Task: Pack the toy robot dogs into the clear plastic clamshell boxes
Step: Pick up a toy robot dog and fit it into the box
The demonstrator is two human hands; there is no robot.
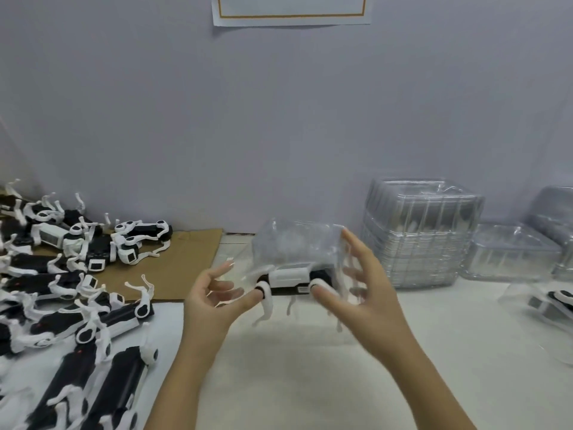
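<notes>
To the right of the right hand [359,283] stands a tall stack of empty boxes [421,237], clear clamshells nested one in another; beyond it, further right, lie lower clear boxes [511,256], their number hard to tell through the glare. Between the two hands, held above the table, is the clamshell box [297,240]; its lid is up, and a toy robot dog [291,276] lies lengthwise in its lower half, black and white, legs hanging down. The right hand pinches the box's right end, thumb in front near the dog's white hip joint, fingers spread behind the plastic. The left hand [214,293] has its fingers curled at the box's left end, one fingertip against the dog's other hip joint; whether it grips plastic or the dog alone I cannot tell. Far right of the right hand, a packed box [545,302] with a dog inside is cut off by the frame edge. To the left of the left hand sprawls a heap of loose dogs [71,290], tangled, also cut by the edge, so no count is possible. A plain grey wall [279,119] rises behind the hands; the table [310,367] under them is pale; a cardboard sheet [186,262] lies under part of the heap; a paper notice [291,10] with an orange border hangs high on the wall, cropped at the top, its text unreadable.
</notes>
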